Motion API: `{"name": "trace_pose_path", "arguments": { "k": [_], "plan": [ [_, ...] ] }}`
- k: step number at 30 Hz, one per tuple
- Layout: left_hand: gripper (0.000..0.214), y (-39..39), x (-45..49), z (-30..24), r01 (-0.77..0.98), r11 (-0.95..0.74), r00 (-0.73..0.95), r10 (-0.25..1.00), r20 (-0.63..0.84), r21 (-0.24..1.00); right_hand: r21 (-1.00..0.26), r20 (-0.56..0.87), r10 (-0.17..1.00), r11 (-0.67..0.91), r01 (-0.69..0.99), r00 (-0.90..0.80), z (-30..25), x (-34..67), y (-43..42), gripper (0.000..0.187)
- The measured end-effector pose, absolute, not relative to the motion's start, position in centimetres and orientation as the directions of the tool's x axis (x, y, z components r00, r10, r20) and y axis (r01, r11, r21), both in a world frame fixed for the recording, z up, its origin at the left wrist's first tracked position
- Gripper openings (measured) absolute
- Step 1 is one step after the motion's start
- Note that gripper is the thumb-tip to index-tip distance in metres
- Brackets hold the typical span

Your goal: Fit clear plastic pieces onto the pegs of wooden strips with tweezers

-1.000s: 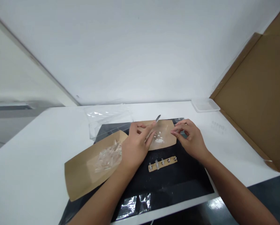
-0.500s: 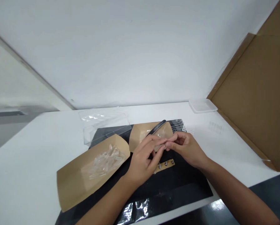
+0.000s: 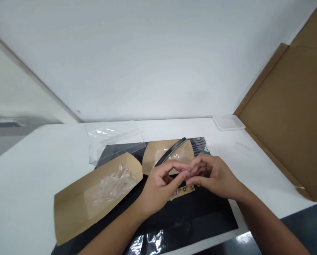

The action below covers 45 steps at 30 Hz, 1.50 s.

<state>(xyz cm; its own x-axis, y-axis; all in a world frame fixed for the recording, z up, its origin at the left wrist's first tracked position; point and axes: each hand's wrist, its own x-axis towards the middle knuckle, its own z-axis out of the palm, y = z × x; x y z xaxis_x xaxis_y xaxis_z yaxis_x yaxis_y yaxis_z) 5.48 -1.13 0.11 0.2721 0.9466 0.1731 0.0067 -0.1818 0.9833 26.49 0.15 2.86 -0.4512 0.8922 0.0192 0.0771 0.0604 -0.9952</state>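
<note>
Tabletop (image 3: pixel 23 184), white, stretches around the fingers, with a black mat (image 3: pixel 198 216) below them and a pale wall (image 3: pixel 153 63) beyond. Left hand (image 3: pixel 161 186) and right hand (image 3: pixel 215 179) now meet, having been apart a second ago, fingertips closed on a small clear piece (image 3: pixel 188 173), mostly hidden. Past the left fingers, a dark slim tool (image 3: pixel 171 151) slants over a cardboard tray (image 3: pixel 149 156).

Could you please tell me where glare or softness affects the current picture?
Head view: white glare near the front of the black mat; head view: glints on the clear plastic at the back; head view: detail between left hand and right hand too soft to read.
</note>
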Motion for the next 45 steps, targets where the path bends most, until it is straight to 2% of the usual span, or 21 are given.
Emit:
{"name": "trace_pose_path", "arguments": {
  "k": [2, 5, 7, 9, 15, 18, 21, 24, 26, 29, 35, 45],
  "plan": [
    [0.023, -1.1, 5.6, 0.2, -0.026, -0.109, 0.274, 0.955, 0.112, 0.994, -0.953, 0.116, 0.862, 0.237, 0.19, -0.494, 3.1, 26.9, 0.2, 0.029],
    [0.026, -0.9, 5.6, 0.1, -0.09, -0.038, 0.286, 0.956, 0.063, 0.995, -0.801, 0.264, 0.787, 0.501, 0.327, -0.558, 3.0, 27.3, 0.4, 0.031],
    [0.026, -0.8, 5.6, -0.1, -0.124, -0.032, 0.295, 0.953, 0.068, 0.992, -0.694, 0.338, 0.748, 0.608, 0.386, -0.571, 2.8, 27.3, 0.5, 0.03],
    [0.025, -0.8, 5.6, -0.2, -0.132, -0.043, 0.299, 0.951, 0.082, 0.99, -0.628, 0.383, 0.734, 0.652, 0.425, -0.561, 2.6, 27.4, 0.6, 0.024],
    [0.015, -0.5, 5.5, -0.5, -0.052, -0.167, 0.275, 0.946, 0.175, 0.985, -0.598, 0.34, 0.723, 0.66, 0.455, -0.601, 2.6, 27.8, 0.5, 0.023],
    [0.013, -0.3, 5.0, -0.8, 0.118, -0.291, 0.207, 0.942, 0.264, 0.949, -0.618, 0.254, 0.717, 0.637, 0.461, -0.649, 2.6, 27.9, 0.3, 0.025],
    [0.01, -0.2, 4.4, -1.0, 0.41, -0.454, 0.17, 0.89, 0.423, 0.791, -0.602, 0.159, 0.704, 0.624, 0.497, -0.692, 2.6, 27.8, 0.1, 0.026],
    [0.007, -0.1, 4.0, -0.9, 0.562, -0.578, 0.225, 0.796, 0.562, 0.592, -0.532, 0.095, 0.681, 0.651, 0.541, -0.726, 2.3, 27.5, -0.1, 0.029],
    [0.007, -0.1, 4.0, -0.9, 0.596, -0.625, 0.265, 0.746, 0.611, 0.504, -0.503, 0.085, 0.669, 0.669, 0.548, -0.739, 2.1, 27.3, -0.2, 0.029],
    [0.006, -0.2, 4.1, -0.9, 0.616, -0.655, 0.295, 0.706, 0.643, 0.437, -0.492, 0.097, 0.642, 0.695, 0.524, -0.76, 2.0, 27.0, -0.2, 0.029],
    [0.007, -0.3, 4.2, -1.3, 0.627, -0.649, 0.288, 0.707, 0.646, 0.431, -0.458, 0.075, 0.621, 0.717, 0.526, -0.78, 1.8, 26.7, -0.1, 0.024],
    [0.005, -0.2, 4.4, -1.3, 0.633, -0.646, 0.277, 0.705, 0.653, 0.428, -0.392, 0.043, 0.619, 0.732, 0.557, -0.784, 1.4, 26.2, 0.0, 0.03]
  ]
}}
